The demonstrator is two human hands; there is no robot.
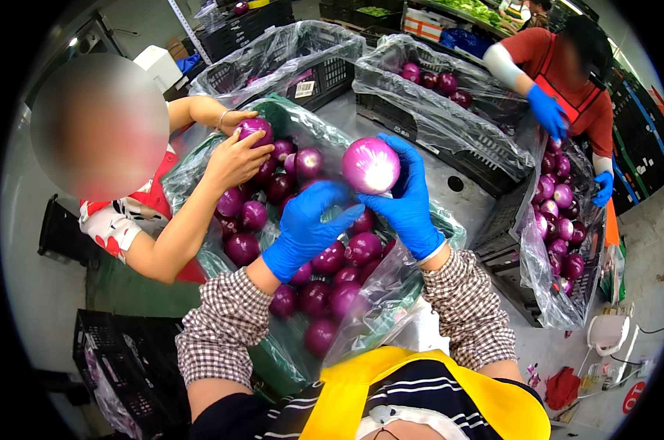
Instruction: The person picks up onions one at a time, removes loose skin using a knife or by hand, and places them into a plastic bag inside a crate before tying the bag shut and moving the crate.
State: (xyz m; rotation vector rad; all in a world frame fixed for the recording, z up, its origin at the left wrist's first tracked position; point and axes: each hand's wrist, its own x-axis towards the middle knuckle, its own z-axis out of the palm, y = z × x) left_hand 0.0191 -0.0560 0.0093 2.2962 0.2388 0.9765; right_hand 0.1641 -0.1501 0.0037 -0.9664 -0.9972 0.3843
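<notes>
A large red onion (371, 165), its pale end facing up, is gripped in my blue-gloved right hand (409, 198). Beside it, a little lower and to the left, my left hand (313, 228) is slightly blurred, in a matching glove, with thumb and fingers spread and nothing between them. Both hands are above a green crate (332, 129) lined with clear plastic film. Several peeled red onions (313, 297) lie in that crate, partly covered by my left hand and the film.
A person across the crate holds another red onion (254, 132) in bare hands. Black film-lined crates (414, 124) stand beyond. At right, a blue-gloved co-worker (590, 110) reaches over a black crate (508, 247) of onions. Stacked black crates (128, 363) stand lower left; a white jug (608, 333) is lower right.
</notes>
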